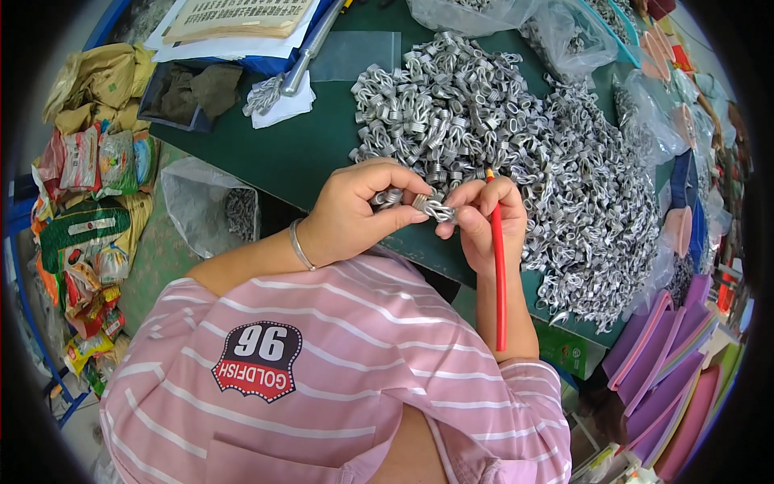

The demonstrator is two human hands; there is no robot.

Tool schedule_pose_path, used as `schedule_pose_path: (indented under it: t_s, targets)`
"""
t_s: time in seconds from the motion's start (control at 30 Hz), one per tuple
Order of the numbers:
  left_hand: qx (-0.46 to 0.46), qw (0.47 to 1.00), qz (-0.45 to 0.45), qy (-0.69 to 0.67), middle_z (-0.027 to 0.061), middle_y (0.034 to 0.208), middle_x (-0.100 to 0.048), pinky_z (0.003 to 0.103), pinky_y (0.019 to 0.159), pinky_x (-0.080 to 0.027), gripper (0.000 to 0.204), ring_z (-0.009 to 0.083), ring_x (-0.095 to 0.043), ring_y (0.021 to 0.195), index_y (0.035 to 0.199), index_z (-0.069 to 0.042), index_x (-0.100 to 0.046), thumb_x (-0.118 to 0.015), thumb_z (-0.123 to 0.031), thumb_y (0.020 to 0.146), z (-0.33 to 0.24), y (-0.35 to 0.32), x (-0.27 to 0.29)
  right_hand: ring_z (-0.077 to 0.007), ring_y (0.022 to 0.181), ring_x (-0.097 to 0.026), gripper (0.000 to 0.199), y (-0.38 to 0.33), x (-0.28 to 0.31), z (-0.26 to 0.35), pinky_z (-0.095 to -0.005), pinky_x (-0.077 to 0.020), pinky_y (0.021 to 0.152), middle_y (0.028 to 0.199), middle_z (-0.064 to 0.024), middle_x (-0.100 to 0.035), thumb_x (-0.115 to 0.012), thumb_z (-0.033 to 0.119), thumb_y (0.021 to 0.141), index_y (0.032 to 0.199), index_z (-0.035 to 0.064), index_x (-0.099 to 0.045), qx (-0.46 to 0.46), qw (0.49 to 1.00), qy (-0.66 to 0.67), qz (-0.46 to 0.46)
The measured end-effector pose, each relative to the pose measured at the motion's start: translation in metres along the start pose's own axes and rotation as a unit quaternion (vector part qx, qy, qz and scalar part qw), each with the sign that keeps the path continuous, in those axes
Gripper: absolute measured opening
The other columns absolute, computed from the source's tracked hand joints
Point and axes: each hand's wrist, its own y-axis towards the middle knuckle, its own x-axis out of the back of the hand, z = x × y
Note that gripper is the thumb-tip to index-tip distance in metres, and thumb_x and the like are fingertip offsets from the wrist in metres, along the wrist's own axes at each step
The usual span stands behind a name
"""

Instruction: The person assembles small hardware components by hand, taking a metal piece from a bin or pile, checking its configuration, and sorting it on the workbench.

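My left hand [355,206], with a metal bangle at its wrist, pinches a small silver looped metal piece [437,210] between thumb and forefinger. Another silver piece [389,198] shows in or just behind the curl of its fingers; I cannot tell which. The fingertips of my right hand [492,214] close on the other end of the pinched piece. Tucked in that same hand is a long red pencil-like tool [500,282], its yellowish tip pointing away from me. A large heap of similar metal pieces [459,113] lies just beyond both hands.
The heap spreads over the dark green table [314,153] toward the right. A blue bin with grey lumps [184,117], papers [234,24] and a metal-handled tool [310,48] lie at the far left. Clear plastic bags [564,52] stand behind; purple foam sheets [657,347] lean at right.
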Motion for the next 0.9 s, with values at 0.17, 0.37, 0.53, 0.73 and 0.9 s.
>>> schedule_pose_path:
  t_s: [0.17,0.37,0.53,0.73,0.9]
  targets:
    - [-0.058,0.998,0.009,0.006,0.0068,0.080,-0.059,0.023,0.061,-0.043,0.024,0.0125,-0.055,0.068,0.086,-0.001,-0.063,-0.073,0.000,0.064,-0.002,0.002,0.000,-0.0202,0.083,-0.059,0.028,-0.003,0.005,-0.010,-0.0294,-0.0505,0.073,0.091,-0.0168,-0.057,-0.060,-0.011,0.075,0.076,0.0057,-0.038,0.065,0.994,-0.085,0.038]
    - [-0.039,0.999,0.005,-0.021,0.0063,0.079,-0.059,0.023,0.060,-0.042,0.024,0.0115,-0.055,0.069,0.089,0.000,-0.063,-0.072,0.000,0.067,0.001,-0.004,-0.003,-0.0215,0.087,-0.058,0.032,-0.010,0.000,-0.012,-0.0303,-0.0511,0.072,0.096,-0.0186,-0.055,-0.064,-0.010,0.072,0.076,0.0058,-0.036,0.191,0.960,-0.204,0.019]
    - [0.032,0.996,-0.012,-0.083,0.0045,0.080,-0.058,0.021,0.062,-0.042,0.022,0.0090,-0.053,0.070,0.093,0.000,-0.062,-0.068,0.000,0.072,0.008,-0.018,-0.009,-0.0226,0.086,-0.058,0.041,-0.021,-0.010,-0.013,-0.0305,-0.0506,0.074,0.097,-0.0202,-0.054,-0.067,-0.009,0.069,0.083,0.0069,-0.033,0.257,0.936,-0.239,-0.010]
    - [0.089,0.989,0.005,-0.116,0.0027,0.080,-0.060,0.019,0.061,-0.043,0.020,0.0060,-0.053,0.072,0.097,0.000,-0.062,-0.065,-0.003,0.077,0.017,-0.030,-0.019,-0.0222,0.080,-0.057,0.045,-0.028,-0.013,-0.020,-0.0315,-0.0465,0.067,0.088,-0.0172,-0.057,-0.069,-0.009,0.066,0.083,0.0083,-0.031,0.310,0.913,-0.263,-0.014]
    - [0.286,0.849,0.043,-0.442,0.0080,0.084,-0.060,0.018,0.045,-0.045,0.022,0.0126,-0.060,0.068,0.107,0.000,-0.052,-0.050,-0.013,0.088,0.023,-0.041,-0.021,-0.0276,0.078,-0.061,0.039,-0.035,-0.016,-0.021,-0.0346,-0.0482,0.067,0.090,-0.0187,-0.061,-0.071,-0.005,0.066,0.075,0.0076,-0.035,0.347,0.863,-0.363,0.063]
